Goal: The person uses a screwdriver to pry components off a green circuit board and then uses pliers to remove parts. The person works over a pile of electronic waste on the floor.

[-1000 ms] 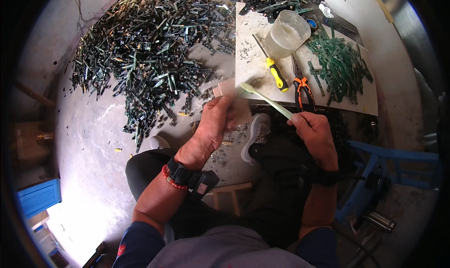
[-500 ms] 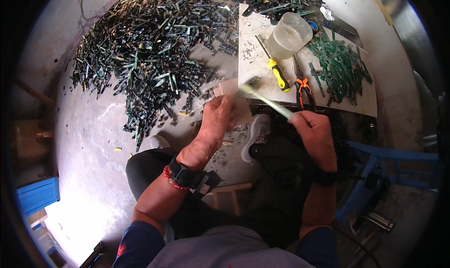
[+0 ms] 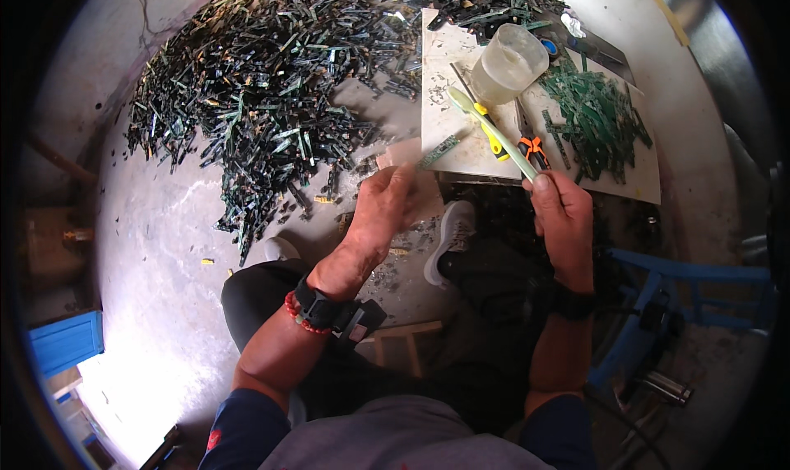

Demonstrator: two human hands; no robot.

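Note:
My left hand (image 3: 385, 199) pinches one end of a narrow green circuit board strip (image 3: 439, 151), whose other end points up and right over the near left corner of the white board (image 3: 448, 133). In my right hand (image 3: 563, 222) is a pale green toothbrush (image 3: 506, 145), gripped by the end of its handle. Its head points up and left, apart from the strip, above a yellow-and-black screwdriver (image 3: 491, 138). Beside my right hand lie pliers with orange-and-black handles (image 3: 533, 149), partly covered by the hand. A cloudy plastic tub (image 3: 512, 63) stands behind the tools.
A large heap of dark strips (image 3: 271, 83) covers the floor at the far left. Green strips (image 3: 588, 120) are piled on the board's right side. A blue stool frame (image 3: 691, 273) stands at right. My shoe (image 3: 451, 240) is below the board's near edge.
My right hand has moved slightly right and up, drawing the toothbrush head away from the strip and lifting it over the screwdriver. The left hand stays nearly still.

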